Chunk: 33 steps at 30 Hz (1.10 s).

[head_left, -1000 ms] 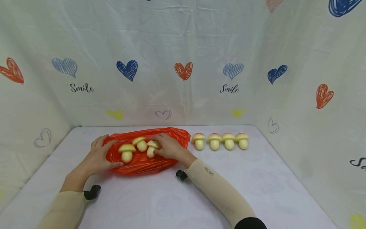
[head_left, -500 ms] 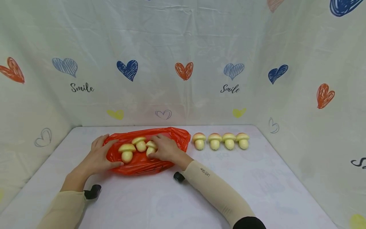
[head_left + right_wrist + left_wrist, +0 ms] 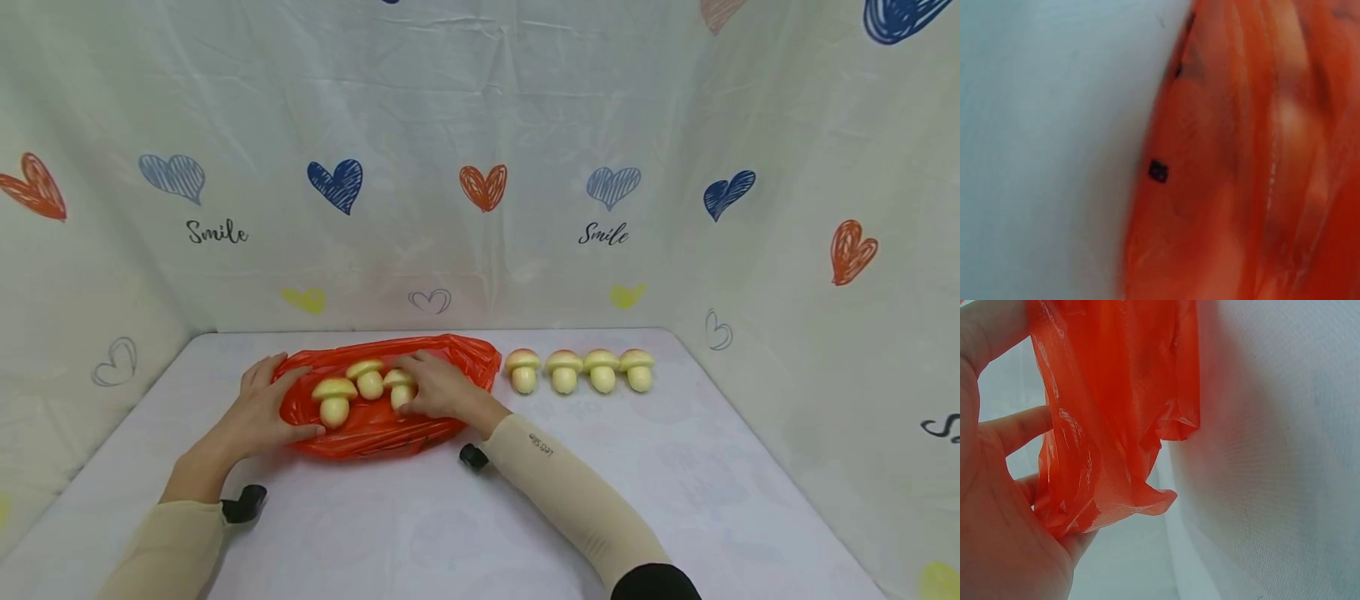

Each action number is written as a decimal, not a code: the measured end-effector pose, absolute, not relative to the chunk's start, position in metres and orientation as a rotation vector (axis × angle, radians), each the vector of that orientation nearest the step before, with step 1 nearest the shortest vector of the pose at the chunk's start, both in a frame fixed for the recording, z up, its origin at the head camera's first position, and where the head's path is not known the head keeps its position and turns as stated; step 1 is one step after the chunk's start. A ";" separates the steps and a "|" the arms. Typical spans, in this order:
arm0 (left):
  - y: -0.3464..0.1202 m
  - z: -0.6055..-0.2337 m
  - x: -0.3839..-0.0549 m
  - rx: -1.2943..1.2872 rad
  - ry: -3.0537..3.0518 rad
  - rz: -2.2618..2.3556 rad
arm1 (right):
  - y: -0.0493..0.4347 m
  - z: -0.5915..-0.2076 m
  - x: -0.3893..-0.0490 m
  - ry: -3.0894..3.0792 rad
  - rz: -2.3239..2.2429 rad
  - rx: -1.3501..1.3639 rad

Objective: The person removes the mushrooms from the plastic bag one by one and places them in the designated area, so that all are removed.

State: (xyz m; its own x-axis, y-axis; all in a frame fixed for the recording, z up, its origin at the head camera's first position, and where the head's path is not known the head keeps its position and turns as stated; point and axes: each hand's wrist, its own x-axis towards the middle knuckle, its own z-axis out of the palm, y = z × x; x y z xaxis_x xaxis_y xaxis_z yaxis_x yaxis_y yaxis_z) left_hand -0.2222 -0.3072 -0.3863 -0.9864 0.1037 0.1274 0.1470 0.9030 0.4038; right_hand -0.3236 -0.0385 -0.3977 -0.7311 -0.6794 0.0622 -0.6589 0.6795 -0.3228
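Observation:
A red plastic bag (image 3: 367, 442) lies on the table with its mouth spread. My left hand (image 3: 258, 412) holds its left end, thumb at the near rim and fingers at the far rim; in the left wrist view the thin plastic (image 3: 1104, 406) drapes across the fingers. Inside are a left toy mushroom (image 3: 333, 402), a middle one (image 3: 367, 379) and a right one (image 3: 401, 390). My right hand (image 3: 438, 390) reaches into the bag and grips the right mushroom, hiding part of it. Only the bag's blurred red side (image 3: 1210, 187) fills the right wrist view.
Several more yellow mushrooms with reddish caps stand in a row (image 3: 562, 371) to the right of the bag. The white table (image 3: 420, 533) ends at a hanging cloth (image 3: 408, 242) printed with hearts.
My right hand went slightly left with the right mushroom, then came back a little to the right. My left hand and the other mushrooms stayed put.

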 end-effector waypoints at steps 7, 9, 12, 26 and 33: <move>-0.307 -0.384 -0.222 -0.200 -2.970 -0.640 | -0.040 -0.399 -0.325 2.815 -0.531 -1.099; -0.306 -0.384 -0.222 -0.195 -2.970 -0.639 | -0.039 -0.399 -0.326 2.812 -0.538 -1.105; -0.306 -0.384 -0.222 -0.187 -2.975 -0.642 | -0.038 -0.400 -0.326 2.797 -0.562 -1.114; -0.307 -0.386 -0.221 -0.202 -2.963 -0.643 | -0.028 -0.391 -0.324 2.763 -0.688 -1.224; -0.308 -0.388 -0.221 -0.217 -2.950 -0.638 | -0.017 -0.374 -0.313 2.772 -0.758 -1.288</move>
